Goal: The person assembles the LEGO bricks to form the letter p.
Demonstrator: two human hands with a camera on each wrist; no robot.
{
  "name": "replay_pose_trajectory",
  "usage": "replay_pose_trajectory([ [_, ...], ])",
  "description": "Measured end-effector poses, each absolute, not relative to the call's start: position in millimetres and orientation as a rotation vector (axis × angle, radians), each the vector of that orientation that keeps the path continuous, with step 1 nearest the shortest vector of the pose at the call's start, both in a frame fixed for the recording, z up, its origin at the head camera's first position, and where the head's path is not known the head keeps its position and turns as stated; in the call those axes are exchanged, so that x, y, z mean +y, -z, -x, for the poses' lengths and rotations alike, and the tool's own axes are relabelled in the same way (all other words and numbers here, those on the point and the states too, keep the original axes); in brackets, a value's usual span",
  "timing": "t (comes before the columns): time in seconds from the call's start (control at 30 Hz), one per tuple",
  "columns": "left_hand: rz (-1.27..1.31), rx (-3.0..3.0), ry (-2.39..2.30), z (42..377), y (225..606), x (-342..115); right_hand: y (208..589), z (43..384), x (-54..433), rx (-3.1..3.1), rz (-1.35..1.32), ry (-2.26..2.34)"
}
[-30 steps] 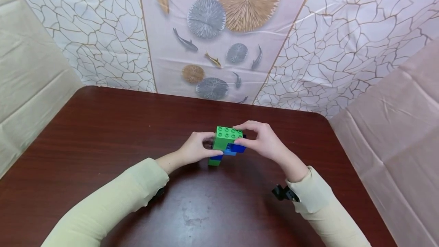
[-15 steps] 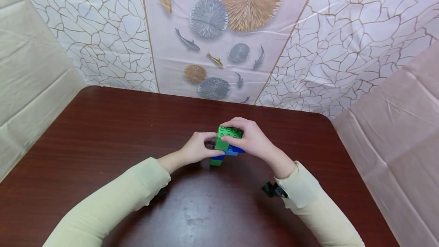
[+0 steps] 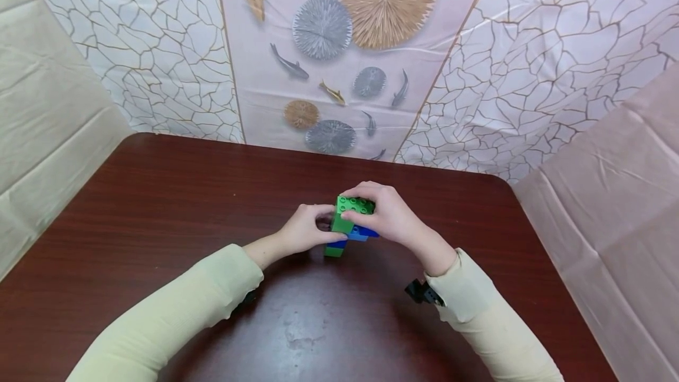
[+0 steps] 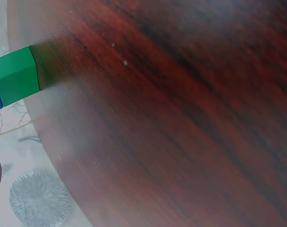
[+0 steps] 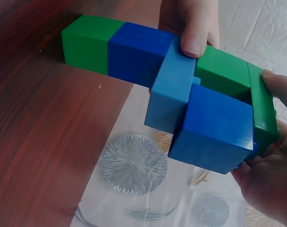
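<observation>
A tower of toy building bricks rises from the dark table in the head view. From the bottom come a green brick [image 5: 89,45], a dark blue brick [image 5: 139,52] and a light blue brick [image 5: 169,90] lying crosswise. On the light blue one sit a smaller green brick [image 5: 224,71] and another dark blue brick [image 5: 214,127]. A studded green brick [image 3: 345,204] bridges the top. My left hand [image 3: 299,229] grips the tower's middle, its thumb against the light blue brick. My right hand [image 3: 392,214] holds the top brick between thumb and fingers. In the left wrist view, only the lowest bricks show.
The glossy dark red table [image 3: 175,205] reaches back to a patterned cloth backdrop [image 3: 323,105]. Plain beige cloth [image 3: 620,193] hangs along both sides. A black wrist device [image 3: 424,292] sits at the right cuff.
My right hand has slid left along the top green brick, from its right end to farther over it, and then stays put. My left hand keeps its grip on the tower.
</observation>
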State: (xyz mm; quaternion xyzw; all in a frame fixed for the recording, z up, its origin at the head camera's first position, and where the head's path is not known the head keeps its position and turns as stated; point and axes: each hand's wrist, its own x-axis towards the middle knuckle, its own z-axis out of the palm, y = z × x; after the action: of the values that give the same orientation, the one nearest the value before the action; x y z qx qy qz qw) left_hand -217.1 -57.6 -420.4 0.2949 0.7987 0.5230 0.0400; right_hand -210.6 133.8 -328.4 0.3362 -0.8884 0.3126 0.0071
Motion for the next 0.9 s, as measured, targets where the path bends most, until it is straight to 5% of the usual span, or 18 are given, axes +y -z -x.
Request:
replay_pose_trajectory([
  [0.9, -0.792, 2.439, -1.563, 215, 417, -55, 332, 206, 165, -2.841, -0.896, -1.100],
])
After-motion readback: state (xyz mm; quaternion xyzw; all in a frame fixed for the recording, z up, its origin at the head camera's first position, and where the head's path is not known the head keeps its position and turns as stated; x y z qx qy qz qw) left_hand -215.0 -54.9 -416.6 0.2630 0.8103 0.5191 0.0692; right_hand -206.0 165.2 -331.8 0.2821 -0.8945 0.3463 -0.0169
